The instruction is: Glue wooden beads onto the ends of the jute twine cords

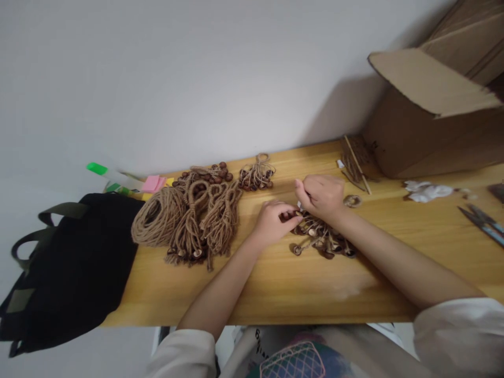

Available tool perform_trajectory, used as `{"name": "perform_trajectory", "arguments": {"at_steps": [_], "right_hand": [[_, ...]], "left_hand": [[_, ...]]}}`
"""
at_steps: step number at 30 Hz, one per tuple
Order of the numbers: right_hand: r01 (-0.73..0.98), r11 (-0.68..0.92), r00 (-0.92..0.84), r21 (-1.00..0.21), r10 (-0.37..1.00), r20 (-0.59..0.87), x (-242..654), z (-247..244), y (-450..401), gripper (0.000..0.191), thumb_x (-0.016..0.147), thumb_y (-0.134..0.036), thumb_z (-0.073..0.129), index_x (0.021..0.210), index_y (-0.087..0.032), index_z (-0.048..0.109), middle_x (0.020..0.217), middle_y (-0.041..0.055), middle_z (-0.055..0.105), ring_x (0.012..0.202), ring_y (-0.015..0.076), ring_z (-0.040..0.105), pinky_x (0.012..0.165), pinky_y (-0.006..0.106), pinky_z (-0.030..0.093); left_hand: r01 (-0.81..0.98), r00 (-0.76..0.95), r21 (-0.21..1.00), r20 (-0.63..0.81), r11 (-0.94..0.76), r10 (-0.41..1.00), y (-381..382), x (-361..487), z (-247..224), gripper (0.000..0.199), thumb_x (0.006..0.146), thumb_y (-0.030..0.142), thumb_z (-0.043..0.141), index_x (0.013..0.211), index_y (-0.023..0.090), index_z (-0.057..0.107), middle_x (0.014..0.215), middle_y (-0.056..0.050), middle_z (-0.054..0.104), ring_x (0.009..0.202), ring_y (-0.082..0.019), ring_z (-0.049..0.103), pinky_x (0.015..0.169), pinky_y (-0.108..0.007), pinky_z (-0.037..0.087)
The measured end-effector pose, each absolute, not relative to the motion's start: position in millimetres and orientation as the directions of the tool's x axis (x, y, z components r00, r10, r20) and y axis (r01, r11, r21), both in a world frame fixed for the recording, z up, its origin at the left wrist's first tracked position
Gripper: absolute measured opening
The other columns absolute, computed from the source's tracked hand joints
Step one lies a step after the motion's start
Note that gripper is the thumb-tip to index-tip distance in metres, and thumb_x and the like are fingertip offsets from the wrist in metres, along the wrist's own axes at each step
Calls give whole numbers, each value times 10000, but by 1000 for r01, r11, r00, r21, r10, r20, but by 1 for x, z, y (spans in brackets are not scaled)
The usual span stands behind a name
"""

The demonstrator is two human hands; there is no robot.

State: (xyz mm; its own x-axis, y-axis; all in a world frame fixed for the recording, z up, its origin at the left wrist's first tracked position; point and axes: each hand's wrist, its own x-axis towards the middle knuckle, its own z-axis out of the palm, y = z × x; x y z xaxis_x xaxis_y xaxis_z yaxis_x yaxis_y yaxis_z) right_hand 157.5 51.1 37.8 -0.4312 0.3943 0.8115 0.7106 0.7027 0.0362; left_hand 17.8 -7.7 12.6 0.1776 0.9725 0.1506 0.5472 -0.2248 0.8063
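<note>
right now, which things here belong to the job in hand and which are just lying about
Likely the job:
- strung brown shells, at the left hand and right hand
- knotted cords
- coil of twine
- scissors, perhaps; not in either hand

Probably just lying about:
- black bag
- cardboard box
- pink sticky notes
- crumpled tissue

Tabletop (283, 294) is smooth wood with a soft sheen, kinda satiny tbh. The twine coil (157, 218) looks like rough, matt plant fibre, and the knotted cords (220, 223) are just as scratchy-looking. Shell-like bits (327, 253) seem hard and woody. Bag (82, 268) is dull cloth, box (429, 142) is plain matt cardboard, scissors (477, 216) have metal blades, sticky notes (153, 184) look like flat paper, and the wall (197, 79)'s smooth and matt.
</note>
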Motion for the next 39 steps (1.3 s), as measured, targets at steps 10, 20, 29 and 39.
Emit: {"name": "perform_trajectory", "arguments": {"at_steps": [10,20,29,39], "right_hand": [[691,719,-428,-70,486,762,157,38,51,437,902,-258,383,477,-189,302,425,-18,345,427,93,270,460,259,217],[665,747,-437,-25,416,797,156,40,49,427,886,-233,415,471,-183,330,416,-18,366,422,93,291,470,248,227],[678,735,-446,-24,437,781,154,40,48,441,894,-255,393,464,-188,325,410,-20,359,414,93,294,460,251,241],[683,729,-427,-47,450,784,156,39,50,430,884,-230,403,465,-191,314,418,-26,338,424,94,268,456,257,225]], "left_hand": [[537,174,819,124,-200,977,-8,18,13,65,702,221,716,675,177,675,639,-1,640,590,-117,540,619,-259,442],[500,179,834,165,-234,970,-7,17,11,134,693,205,710,606,156,620,601,8,602,568,-107,515,595,-246,414],[518,192,825,143,-224,971,-7,17,11,137,701,210,709,614,163,614,613,8,607,582,-111,527,607,-251,421],[528,184,818,150,-226,971,-7,17,11,93,688,211,725,652,167,651,622,9,621,582,-111,532,620,-255,425]]}}
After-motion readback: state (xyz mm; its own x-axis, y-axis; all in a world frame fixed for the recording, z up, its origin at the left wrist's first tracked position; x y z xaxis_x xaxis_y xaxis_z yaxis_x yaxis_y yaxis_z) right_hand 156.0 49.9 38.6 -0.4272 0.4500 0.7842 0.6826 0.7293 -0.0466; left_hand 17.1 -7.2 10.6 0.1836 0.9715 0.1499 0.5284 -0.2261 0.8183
